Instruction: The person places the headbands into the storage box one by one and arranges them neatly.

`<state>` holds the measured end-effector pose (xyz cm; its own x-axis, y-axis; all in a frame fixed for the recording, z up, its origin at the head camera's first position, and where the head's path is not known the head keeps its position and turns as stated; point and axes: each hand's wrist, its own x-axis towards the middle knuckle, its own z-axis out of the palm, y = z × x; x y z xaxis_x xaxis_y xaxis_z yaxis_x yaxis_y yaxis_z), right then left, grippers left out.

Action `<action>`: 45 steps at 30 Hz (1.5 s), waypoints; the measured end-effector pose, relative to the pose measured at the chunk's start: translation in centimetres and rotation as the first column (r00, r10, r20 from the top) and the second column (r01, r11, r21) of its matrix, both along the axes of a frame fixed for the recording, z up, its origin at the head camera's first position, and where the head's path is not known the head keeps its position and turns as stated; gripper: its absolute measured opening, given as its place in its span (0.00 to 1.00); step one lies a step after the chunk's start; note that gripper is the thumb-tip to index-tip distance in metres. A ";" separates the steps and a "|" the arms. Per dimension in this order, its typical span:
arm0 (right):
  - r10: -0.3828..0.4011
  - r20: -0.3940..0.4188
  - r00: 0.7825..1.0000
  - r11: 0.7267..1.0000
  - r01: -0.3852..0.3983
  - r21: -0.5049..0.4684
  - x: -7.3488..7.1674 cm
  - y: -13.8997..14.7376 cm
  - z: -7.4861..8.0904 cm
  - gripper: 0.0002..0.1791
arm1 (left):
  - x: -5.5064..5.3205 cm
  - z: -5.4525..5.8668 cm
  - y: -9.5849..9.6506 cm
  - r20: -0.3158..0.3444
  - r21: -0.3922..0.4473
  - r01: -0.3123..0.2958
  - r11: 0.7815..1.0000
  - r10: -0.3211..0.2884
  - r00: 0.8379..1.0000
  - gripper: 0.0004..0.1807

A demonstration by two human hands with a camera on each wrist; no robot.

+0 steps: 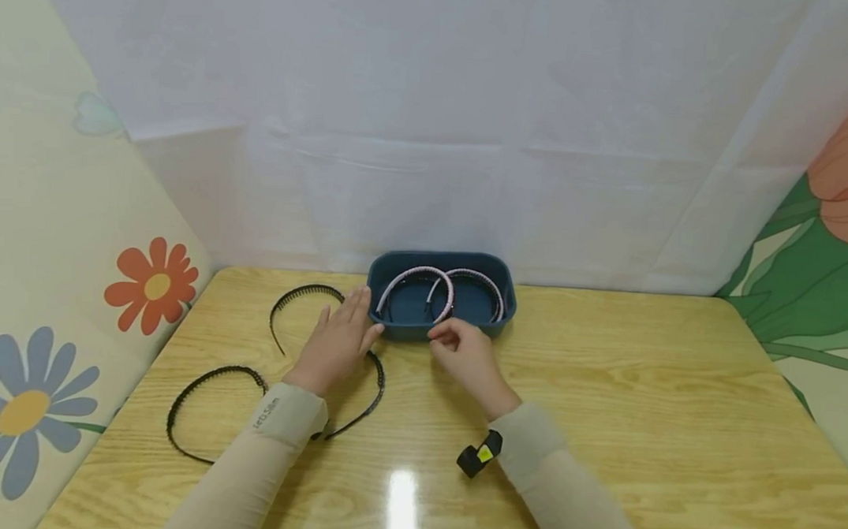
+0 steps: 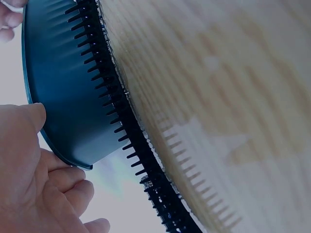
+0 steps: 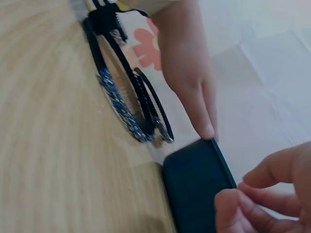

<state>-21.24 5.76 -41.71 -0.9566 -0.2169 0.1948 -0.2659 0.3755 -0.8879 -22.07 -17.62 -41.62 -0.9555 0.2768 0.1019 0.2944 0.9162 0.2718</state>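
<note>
A dark blue tray (image 1: 393, 328) stands at the back middle of the wooden table; a pink headband (image 1: 415, 275) and a darker headband (image 1: 482, 280) stand in it. My left hand (image 1: 346, 320) lies flat with straight fingers. It rests over a black toothed headband (image 1: 374, 395), and its fingertips touch the tray's left side (image 3: 194, 194). My right hand (image 1: 444, 338) hovers at the tray's front edge. Its fingers (image 3: 265, 170) are curled against the thumb, and nothing shows between them. In the left wrist view the black toothed headband (image 2: 121, 126) runs along the tray wall (image 2: 63, 97).
Two more black toothed headbands lie on the table's left part, one near the back (image 1: 302, 292) and one near the front left (image 1: 206, 381). White sheeting closes the back; flowered panels stand on both sides. A black wrist strap (image 1: 480, 455) sits on my right forearm.
</note>
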 end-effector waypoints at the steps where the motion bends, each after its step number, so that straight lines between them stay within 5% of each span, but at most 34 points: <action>1: 0.016 0.019 1.000 1.000 -0.016 0.013 0.2 -0.2 -0.1 0.05 | 0.0 0.0 0.0 -0.001 0.000 0.000 1.000 0.000 1.000 0.38; 18: 0.192 0.265 0.945 0.980 -0.201 0.007 2.2 -3.6 -2.2 0.06 | -0.2 -0.1 -0.1 -0.010 0.003 0.001 1.000 -0.001 1.000 0.39; 31: 0.113 0.133 0.985 0.958 -0.144 0.248 2.4 -5.4 -2.0 0.12 | -0.2 -0.2 -0.2 -0.006 0.009 0.007 1.000 -0.007 1.000 0.39; 45: 0.109 0.092 0.990 0.929 -0.134 0.346 2.0 -5.6 -2.0 0.14 | -0.2 -0.2 -0.1 -0.005 0.020 0.008 1.000 -0.008 1.000 0.39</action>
<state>-19.28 0.16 -43.71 -0.9271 -0.3745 0.0188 -0.2709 0.6345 -0.7239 -22.31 -17.76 -41.80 -0.9527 0.2823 0.1121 0.3031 0.9083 0.2884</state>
